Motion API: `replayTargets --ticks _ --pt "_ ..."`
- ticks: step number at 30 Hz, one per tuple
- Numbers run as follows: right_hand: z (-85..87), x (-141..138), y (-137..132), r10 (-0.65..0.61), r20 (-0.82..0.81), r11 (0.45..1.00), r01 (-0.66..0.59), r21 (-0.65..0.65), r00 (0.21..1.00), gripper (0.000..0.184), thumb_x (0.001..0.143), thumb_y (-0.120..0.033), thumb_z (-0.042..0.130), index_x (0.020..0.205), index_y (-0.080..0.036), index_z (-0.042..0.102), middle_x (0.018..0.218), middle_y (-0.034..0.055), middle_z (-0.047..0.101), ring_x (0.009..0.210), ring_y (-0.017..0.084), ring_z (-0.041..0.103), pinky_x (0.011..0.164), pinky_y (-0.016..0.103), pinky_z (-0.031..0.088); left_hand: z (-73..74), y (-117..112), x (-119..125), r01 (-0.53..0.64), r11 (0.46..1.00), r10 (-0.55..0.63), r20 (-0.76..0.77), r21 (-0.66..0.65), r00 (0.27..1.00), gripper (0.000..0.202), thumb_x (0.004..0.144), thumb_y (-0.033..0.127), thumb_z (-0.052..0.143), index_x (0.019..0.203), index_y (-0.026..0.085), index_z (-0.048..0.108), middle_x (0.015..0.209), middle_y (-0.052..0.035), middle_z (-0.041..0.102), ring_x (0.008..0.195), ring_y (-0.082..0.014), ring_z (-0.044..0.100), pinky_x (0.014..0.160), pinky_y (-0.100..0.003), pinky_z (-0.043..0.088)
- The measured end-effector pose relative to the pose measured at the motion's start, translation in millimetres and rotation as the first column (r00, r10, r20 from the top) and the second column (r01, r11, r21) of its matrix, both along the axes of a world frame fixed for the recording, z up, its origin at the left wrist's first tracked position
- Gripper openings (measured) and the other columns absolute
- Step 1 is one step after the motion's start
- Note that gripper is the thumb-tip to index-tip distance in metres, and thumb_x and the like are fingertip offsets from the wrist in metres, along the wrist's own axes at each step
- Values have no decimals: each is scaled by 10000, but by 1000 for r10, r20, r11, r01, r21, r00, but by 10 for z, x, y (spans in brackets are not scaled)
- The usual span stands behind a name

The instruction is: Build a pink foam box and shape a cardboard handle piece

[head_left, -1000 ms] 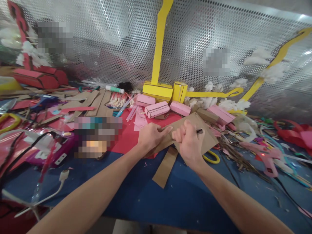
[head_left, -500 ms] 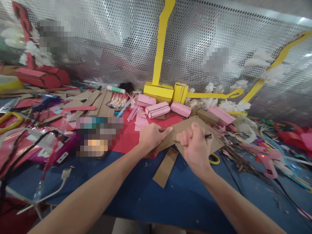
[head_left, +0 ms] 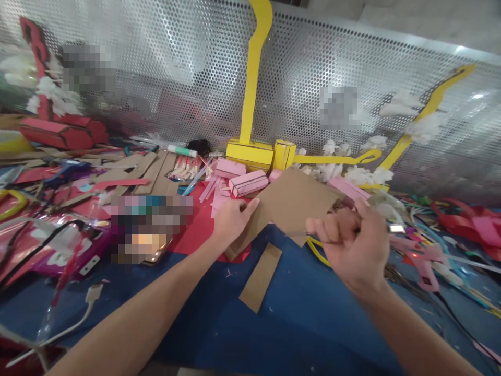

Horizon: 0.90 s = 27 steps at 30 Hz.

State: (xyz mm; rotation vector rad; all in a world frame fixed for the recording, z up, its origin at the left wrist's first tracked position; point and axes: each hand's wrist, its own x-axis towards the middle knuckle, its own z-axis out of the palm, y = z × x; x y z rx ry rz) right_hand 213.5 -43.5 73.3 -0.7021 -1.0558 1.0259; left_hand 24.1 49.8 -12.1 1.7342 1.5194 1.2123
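Note:
My left hand (head_left: 231, 222) grips the left edge of a brown cardboard sheet (head_left: 299, 196), thumb on top; its fingers are partly hidden. The sheet is tilted up from the table and has a notch cut in its near edge. My right hand (head_left: 354, 245) is closed in a fist around a utility knife (head_left: 396, 228). Its thin blade points left, close to the sheet's near right corner, and its pale end sticks out on the right. On the blue table below lies a loose cardboard strip (head_left: 261, 278). Yellow scissor handles (head_left: 319, 251) show partly beneath the sheet.
Behind stand pink boxes (head_left: 248, 183) and a yellow box with a tall stem (head_left: 250, 154), before a perforated metal panel (head_left: 188, 94). A pink glue gun (head_left: 426, 263) lies right. Left are a purple case (head_left: 92, 250), a white cable (head_left: 93, 293) and a blue glue gun (head_left: 68, 172).
My right hand has moved right and toward me with the knife, off the sheet. The sheet has tilted up more, covering a pink box behind. My left hand keeps its grip.

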Motion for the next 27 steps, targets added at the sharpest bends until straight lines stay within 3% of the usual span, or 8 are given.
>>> replayTargets --ticks 4,7,11,14,17,20,23,27 --pt "-40 193 29 88 52 996 -89 24 995 710 997 -526 460 416 -178 248 411 -59 187 438 94 170 514 306 303 46 25 -18 41 998 -46 113 48 993 457 986 530 443 678 196 491 623 17 509 628 -143 484 580 -259 328" --pt "-150 297 100 110 40 993 -112 45 993 718 985 -554 472 408 -184 256 413 -61 173 432 99 169 511 309 296 96 -18 26 106 992 -119 207 73 971 333 1016 466 404 942 190 575 831 -20 648 752 -147 592 666 -237 448" --pt "-188 430 130 115 -10 992 -115 50 993 731 980 -562 489 416 -175 232 405 -65 151 417 90 156 503 306 289 111 -146 123 369 929 -319 468 -15 824 352 955 471 566 1184 204 574 802 -5 643 612 -122 581 561 -227 482" --pt "-94 522 41 39 -52 992 -32 121 998 704 1004 -518 442 427 -169 240 408 -60 132 422 95 145 502 306 290 81 -235 194 473 877 -359 535 -88 765 392 918 487 633 1165 191 566 746 15 630 483 -90 531 455 -214 457" --pt "5 547 -52 -61 -90 982 76 174 994 686 1024 -476 405 435 -167 234 411 -53 140 437 99 137 505 308 297 57 -290 247 567 801 -396 540 -192 742 406 904 482 661 1138 175 533 772 -15 682 470 -101 602 450 -219 503" --pt "45 473 -33 -26 -92 986 41 163 995 703 1010 -500 441 430 -168 223 395 -51 151 420 94 162 494 303 300 53 -304 267 614 729 -412 522 -303 747 392 902 449 675 1121 163 519 773 -52 719 513 -142 686 483 -229 556" --pt "56 323 114 43 -80 993 -34 113 996 735 963 -573 523 417 -181 226 379 -55 184 397 87 205 483 298 299 41 -278 262 597 724 -395 503 -345 769 320 916 393 669 1079 158 525 757 -54 727 515 -143 700 484 -215 564" --pt "54 92 387 49 -102 996 -42 77 994 733 917 -623 581 421 -208 236 375 -74 200 382 80 190 475 297 294 3 -220 256 574 735 -379 484 -361 789 250 941 327 641 1089 158 532 767 -44 727 511 -134 701 480 -206 568"
